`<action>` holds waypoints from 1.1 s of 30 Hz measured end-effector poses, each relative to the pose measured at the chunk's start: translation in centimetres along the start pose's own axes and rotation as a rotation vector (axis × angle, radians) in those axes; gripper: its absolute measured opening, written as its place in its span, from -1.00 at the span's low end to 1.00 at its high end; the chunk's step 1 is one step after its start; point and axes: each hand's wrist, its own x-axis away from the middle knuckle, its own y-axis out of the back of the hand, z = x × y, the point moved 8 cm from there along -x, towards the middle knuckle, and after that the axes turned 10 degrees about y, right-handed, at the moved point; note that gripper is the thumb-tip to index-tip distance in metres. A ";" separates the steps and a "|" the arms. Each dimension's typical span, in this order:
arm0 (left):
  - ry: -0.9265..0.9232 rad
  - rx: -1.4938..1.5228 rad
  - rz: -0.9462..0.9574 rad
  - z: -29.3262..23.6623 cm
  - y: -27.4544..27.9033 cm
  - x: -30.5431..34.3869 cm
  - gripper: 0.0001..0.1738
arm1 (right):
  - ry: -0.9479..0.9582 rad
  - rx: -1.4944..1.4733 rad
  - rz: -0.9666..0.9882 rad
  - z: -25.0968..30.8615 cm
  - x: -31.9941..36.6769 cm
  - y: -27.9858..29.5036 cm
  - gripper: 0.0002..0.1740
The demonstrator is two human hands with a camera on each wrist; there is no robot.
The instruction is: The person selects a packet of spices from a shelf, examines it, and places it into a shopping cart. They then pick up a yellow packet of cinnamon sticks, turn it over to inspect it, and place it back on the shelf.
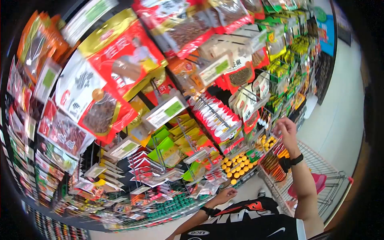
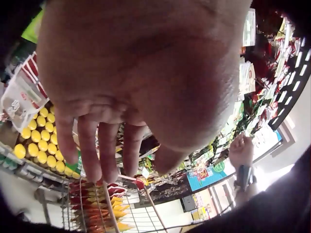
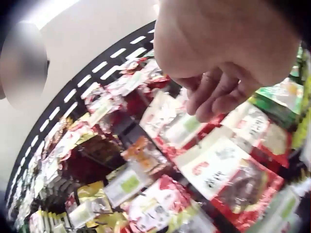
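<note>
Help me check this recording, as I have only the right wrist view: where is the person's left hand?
Observer: In the head view, the left hand is held out in front of the dark shirt.
Operator: Is anything in it?
Observer: Nothing visible; the left wrist view shows its fingers extended.
Operator: Is there a cart nearby?
Observer: Yes, the head view shows a wire shopping cart with packets in it.

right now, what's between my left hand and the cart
In the head view, pale floor and apparently a shoe show between left hand and cart.
</note>
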 end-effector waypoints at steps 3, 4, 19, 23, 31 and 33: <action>-0.044 0.070 0.056 -0.7 1.0 1.7 -0.51 | 0.094 0.008 0.174 7.1 -2.4 -7.4 -0.86; -0.060 0.097 0.084 -1.0 1.0 2.6 -0.48 | 0.111 0.004 0.258 10.5 -2.8 -10.8 -0.87; -0.149 0.436 -0.359 14.2 6.7 5.9 -0.60 | -0.449 -0.819 0.344 -2.9 -15.9 -28.9 -0.62; -0.172 0.527 -0.409 18.1 7.0 7.1 -0.68 | -0.407 -0.944 0.383 -1.7 -15.4 -29.7 -0.62; -0.076 0.510 -0.454 23.2 7.0 11.6 -0.60 | -0.477 -0.870 0.040 -0.9 -13.2 -27.7 -0.70; -0.013 0.561 -0.406 23.4 7.1 12.2 -0.70 | -0.421 -0.822 -0.008 0.8 -12.7 -27.4 -0.77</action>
